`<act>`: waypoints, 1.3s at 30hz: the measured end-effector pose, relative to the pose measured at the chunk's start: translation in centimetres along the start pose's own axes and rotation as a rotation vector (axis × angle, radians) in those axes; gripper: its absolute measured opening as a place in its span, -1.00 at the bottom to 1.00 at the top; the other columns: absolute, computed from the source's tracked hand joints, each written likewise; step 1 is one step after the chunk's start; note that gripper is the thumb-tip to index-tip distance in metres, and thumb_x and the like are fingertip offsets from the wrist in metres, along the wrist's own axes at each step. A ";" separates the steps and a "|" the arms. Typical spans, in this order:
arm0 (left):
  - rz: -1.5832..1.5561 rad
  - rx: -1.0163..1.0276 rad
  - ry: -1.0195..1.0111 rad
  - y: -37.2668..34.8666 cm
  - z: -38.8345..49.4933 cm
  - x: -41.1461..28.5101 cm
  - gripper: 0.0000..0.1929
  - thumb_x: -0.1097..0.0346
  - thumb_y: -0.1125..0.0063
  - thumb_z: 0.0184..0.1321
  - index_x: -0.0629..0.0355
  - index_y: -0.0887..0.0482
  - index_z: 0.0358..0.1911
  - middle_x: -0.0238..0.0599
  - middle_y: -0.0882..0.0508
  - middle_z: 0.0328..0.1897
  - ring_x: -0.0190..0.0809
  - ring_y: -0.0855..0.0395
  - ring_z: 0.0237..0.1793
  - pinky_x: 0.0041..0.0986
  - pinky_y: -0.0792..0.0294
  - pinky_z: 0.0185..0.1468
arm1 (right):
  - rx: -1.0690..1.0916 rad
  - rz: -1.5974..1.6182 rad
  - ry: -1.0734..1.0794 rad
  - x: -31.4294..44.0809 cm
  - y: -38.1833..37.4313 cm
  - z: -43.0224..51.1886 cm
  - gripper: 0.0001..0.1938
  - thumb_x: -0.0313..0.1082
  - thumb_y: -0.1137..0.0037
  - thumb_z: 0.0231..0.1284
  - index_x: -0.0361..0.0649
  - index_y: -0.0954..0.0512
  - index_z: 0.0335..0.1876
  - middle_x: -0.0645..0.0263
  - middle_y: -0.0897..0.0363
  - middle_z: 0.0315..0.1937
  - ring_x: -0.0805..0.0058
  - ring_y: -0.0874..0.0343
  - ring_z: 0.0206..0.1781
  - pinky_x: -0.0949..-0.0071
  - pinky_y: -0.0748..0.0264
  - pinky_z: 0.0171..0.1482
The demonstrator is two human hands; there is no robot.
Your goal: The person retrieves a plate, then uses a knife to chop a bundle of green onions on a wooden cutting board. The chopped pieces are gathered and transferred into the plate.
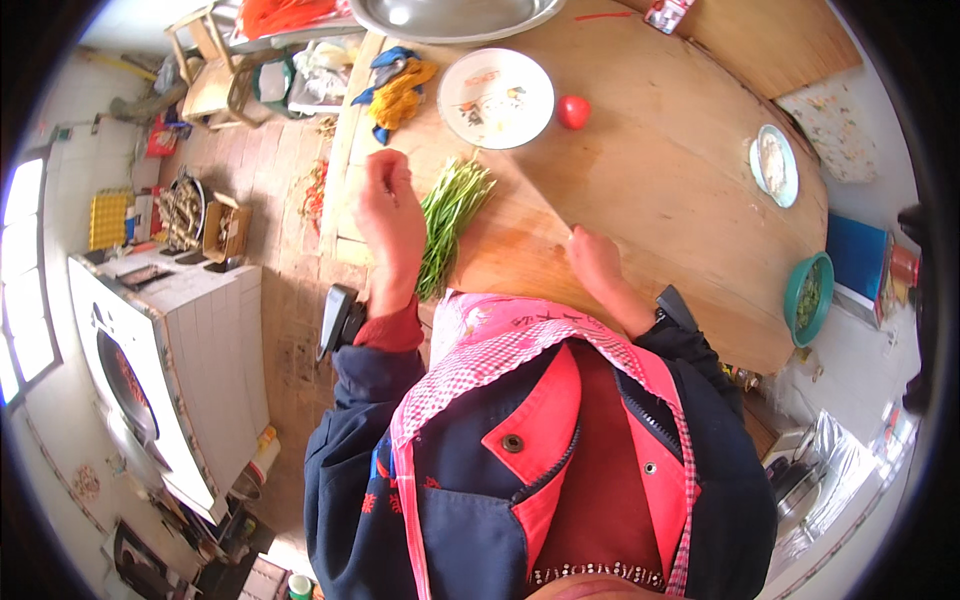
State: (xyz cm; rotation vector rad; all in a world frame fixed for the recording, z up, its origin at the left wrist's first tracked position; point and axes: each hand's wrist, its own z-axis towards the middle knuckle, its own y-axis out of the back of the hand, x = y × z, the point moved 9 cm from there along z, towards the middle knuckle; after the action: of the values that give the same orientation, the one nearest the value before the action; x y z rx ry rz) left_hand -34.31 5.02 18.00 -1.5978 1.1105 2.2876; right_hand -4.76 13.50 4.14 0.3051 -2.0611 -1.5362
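Observation:
A bunch of green garlic chives (454, 225) lies at the near left edge of the wooden table, pale cut ends pointing away from me. My left hand (390, 214) is raised just left of the bunch, its fingers curled inward. Whether something small is pinched in it I cannot make out. A knife (538, 189) is gripped by its handle in my right hand (596, 259), and its blade slants away to the left, right of the chives. Past the blade's tip stands a white enamel basin (495, 97) with printed decoration. One red tomato (573, 112) rests beside that basin.
A large metal basin (457, 19) stands at the table's far edge (592, 19). Crumpled blue and yellow cloths (401, 86) lie at the left. Toward the right are a pale bowl (774, 166) and a teal basin of greens (810, 300). A tiled stove (172, 337) is on my left.

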 end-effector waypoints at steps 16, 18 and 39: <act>0.239 -0.074 -0.148 -8.6 -3.7 8.3 -0.89 0.34 -0.18 0.12 0.13 -0.66 -0.29 -0.14 -0.56 0.02 0.05 -0.44 0.06 -0.14 -0.18 0.23 | -0.014 0.055 0.028 0.9 1.3 -0.2 -0.81 -0.36 0.03 0.19 -0.24 -0.48 -0.50 -0.06 -0.54 -0.63 -0.07 -0.57 -0.52 0.01 -0.48 -0.46; 0.203 -0.079 -0.161 -8.8 -2.8 7.3 -0.88 0.31 -0.22 0.09 0.12 -0.69 -0.31 -0.15 -0.55 -0.02 0.01 -0.44 0.06 -0.15 -0.14 0.26 | -0.024 0.066 0.025 0.9 1.3 -0.2 -0.82 -0.36 0.03 0.19 -0.25 -0.48 -0.49 -0.06 -0.54 -0.63 -0.08 -0.57 -0.52 0.00 -0.48 -0.45; -0.446 -0.160 0.081 2.3 -0.6 1.5 -0.93 0.41 -0.16 0.28 0.26 -0.61 -0.25 -0.37 -0.64 -0.34 -0.45 -0.54 -0.33 -0.59 -0.40 -0.20 | 0.036 0.040 -0.024 0.1 0.1 -0.1 -0.82 -0.32 0.04 0.19 -0.23 -0.50 -0.46 -0.05 -0.56 -0.59 -0.06 -0.59 -0.48 0.01 -0.50 -0.39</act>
State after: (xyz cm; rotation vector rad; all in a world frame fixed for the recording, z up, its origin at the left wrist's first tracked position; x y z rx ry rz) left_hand -35.58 2.56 17.74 -1.7898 0.5198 2.0669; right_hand -4.81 13.42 4.24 0.2586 -2.1027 -1.4868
